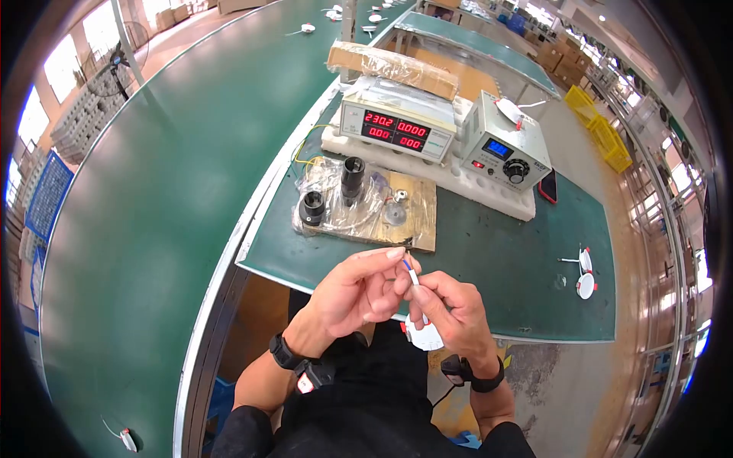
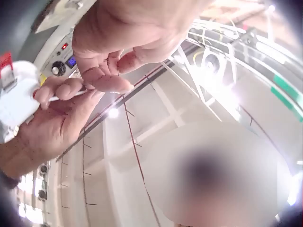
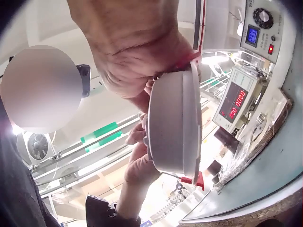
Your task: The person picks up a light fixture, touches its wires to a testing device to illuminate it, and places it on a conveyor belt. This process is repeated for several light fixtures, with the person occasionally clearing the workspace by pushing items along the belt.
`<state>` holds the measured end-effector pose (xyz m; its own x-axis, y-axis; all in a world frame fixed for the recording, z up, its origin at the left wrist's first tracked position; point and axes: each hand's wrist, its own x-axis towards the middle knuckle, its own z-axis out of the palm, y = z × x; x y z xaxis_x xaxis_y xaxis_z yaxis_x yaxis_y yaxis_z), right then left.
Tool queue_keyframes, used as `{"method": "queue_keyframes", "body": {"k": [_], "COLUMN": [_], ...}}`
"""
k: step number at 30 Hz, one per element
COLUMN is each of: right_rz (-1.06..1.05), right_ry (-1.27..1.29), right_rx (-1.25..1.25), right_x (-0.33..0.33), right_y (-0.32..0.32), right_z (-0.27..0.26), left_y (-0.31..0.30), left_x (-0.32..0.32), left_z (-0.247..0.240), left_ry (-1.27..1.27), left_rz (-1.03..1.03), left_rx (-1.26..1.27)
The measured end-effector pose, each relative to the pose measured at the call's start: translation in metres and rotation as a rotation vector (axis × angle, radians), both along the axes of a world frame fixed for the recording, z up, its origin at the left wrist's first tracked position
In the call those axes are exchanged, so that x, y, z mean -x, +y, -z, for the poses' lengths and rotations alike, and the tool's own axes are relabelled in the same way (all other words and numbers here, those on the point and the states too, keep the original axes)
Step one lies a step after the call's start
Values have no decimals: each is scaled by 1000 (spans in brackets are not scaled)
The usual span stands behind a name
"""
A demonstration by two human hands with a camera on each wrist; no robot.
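Note:
A round white downlight (image 1: 424, 337) with red spring-clip ends hangs below my right hand (image 1: 456, 311), over my lap. My right thumb and fingers pinch its short white cable (image 1: 414, 278). From the cable's upper end comes a blue wire (image 1: 407, 265), and my left hand (image 1: 353, 291) pinches at its tip with thumb and forefinger. In the right wrist view the downlight's housing (image 3: 169, 124) hides part of both hands. The left wrist view shows the white cable (image 2: 64, 97) running between my two hands.
Ahead on the green bench are a power meter (image 1: 397, 130) with red digits, a grey box with a dial (image 1: 505, 145), and a wooden board (image 1: 418, 221) with black sockets. Two downlights (image 1: 586, 273) lie at the right; a phone (image 1: 548, 186) lies behind. A green conveyor (image 1: 145, 229) runs left.

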<state>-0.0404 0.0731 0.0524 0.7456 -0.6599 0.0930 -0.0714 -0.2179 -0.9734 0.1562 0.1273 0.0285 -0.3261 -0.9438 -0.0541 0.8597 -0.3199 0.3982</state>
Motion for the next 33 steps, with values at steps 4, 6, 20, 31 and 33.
{"method": "queue_keyframes", "body": {"k": [4, 6, 20, 31, 33], "right_rz": [-13, -21, 140, 265, 257], "right_ry": [27, 88, -177, 93, 102], "right_rx": [-18, -39, -353, -236, -222], "right_x": [-2, -2, -32, -59, -62], "right_y": [-2, -5, -31, -100, -111], "right_z": [3, 1, 24, 79, 88], "left_y": [6, 7, 15, -21, -34], "left_x": [8, 17, 23, 25, 26], "left_z": [14, 18, 43, 67, 74], "left_ry": [-134, -657, -672, -265, -245], "left_rz": [-193, -478, -188, 8, 24], "left_rx": [-41, 84, 109, -123, -121]}}
